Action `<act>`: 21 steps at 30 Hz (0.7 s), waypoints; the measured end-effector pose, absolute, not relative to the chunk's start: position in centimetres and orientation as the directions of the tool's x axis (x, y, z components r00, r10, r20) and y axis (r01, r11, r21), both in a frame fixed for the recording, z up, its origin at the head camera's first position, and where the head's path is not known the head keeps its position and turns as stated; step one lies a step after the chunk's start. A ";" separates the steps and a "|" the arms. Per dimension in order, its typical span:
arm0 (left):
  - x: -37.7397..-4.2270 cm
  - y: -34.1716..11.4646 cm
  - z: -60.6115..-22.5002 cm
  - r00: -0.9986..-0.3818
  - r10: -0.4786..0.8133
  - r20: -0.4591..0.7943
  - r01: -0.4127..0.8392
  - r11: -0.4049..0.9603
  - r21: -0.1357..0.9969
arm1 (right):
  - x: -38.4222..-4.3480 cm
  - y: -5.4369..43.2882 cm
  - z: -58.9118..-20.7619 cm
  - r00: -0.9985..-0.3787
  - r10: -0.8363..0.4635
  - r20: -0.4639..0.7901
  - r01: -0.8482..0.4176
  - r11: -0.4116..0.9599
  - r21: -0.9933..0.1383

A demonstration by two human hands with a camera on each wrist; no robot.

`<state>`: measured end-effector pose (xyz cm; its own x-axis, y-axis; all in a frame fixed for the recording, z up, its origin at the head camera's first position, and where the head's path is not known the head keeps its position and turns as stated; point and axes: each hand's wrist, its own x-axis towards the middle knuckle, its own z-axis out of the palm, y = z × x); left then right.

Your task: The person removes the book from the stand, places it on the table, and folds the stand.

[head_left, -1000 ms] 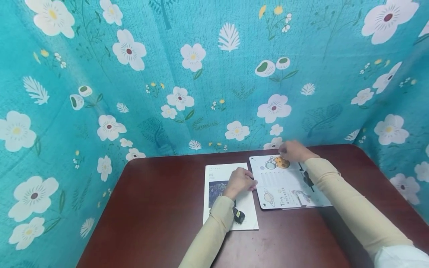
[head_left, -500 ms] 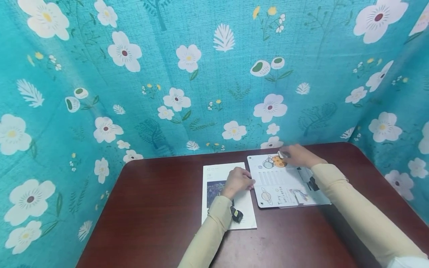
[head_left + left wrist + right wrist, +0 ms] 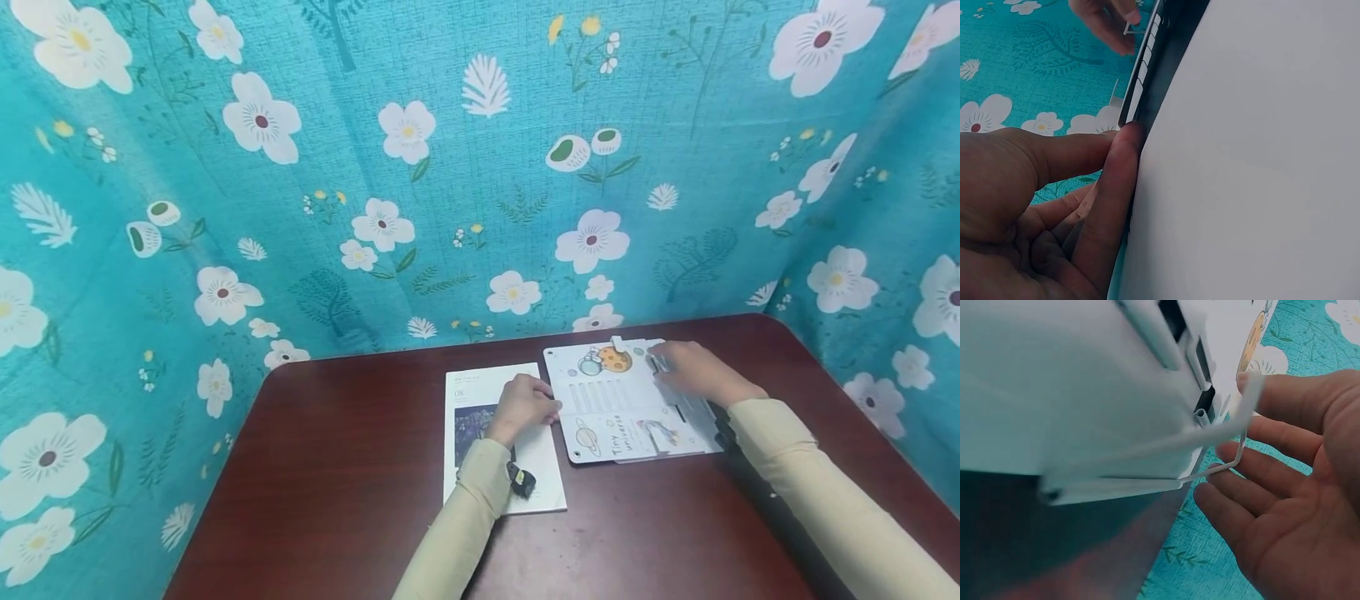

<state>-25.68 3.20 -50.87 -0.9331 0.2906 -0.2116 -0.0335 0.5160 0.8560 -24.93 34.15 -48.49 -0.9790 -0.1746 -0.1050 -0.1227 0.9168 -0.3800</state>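
Note:
In the head view, a white book stand point(image 3: 630, 396) printed with an astronaut, planets and "Tiny universe" lies flat at the table's back right. My left hand point(image 3: 522, 408) pinches its left edge between thumb and forefinger, the wrist over a white book point(image 3: 468, 385). My right hand point(image 3: 701, 371) is over the stand's right half, fingers mostly straight. In the right wrist view a bent white wire bracket point(image 3: 1238, 428) rises between that thumb and the fingers, close against them. A small white clip point(image 3: 617, 343) stands up at the stand's far edge.
A dark red-brown table point(image 3: 360, 442) carries everything. Right behind its far edge hangs a turquoise flowered curtain point(image 3: 450, 192), which continues at both sides. A small black camera point(image 3: 521, 481) is strapped to the left wrist.
My right hand has left the white clip at the far edge and moved right and nearer over the stand, uncovering the clip. The left hand keeps its pinch. The head view has shifted slightly.

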 end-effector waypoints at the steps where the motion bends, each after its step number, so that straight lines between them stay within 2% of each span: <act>1: -25.7 3.2 -50.9 -0.933 0.290 -0.212 -0.033 0.517 0.855 | -24.6 34.2 -48.6 -0.980 -0.166 -0.108 -0.113 0.915 -0.386; 13: -25.9 3.0 -50.9 -0.932 0.286 -0.221 -0.049 0.506 0.861 | -22.0 34.6 -49.3 -0.989 -0.118 -0.090 -0.069 0.901 -0.428; 21: -25.8 3.2 -51.0 -0.931 0.282 -0.232 -0.059 0.512 0.857 | -20.5 34.9 -50.0 -0.993 -0.114 -0.042 -0.087 0.910 -0.406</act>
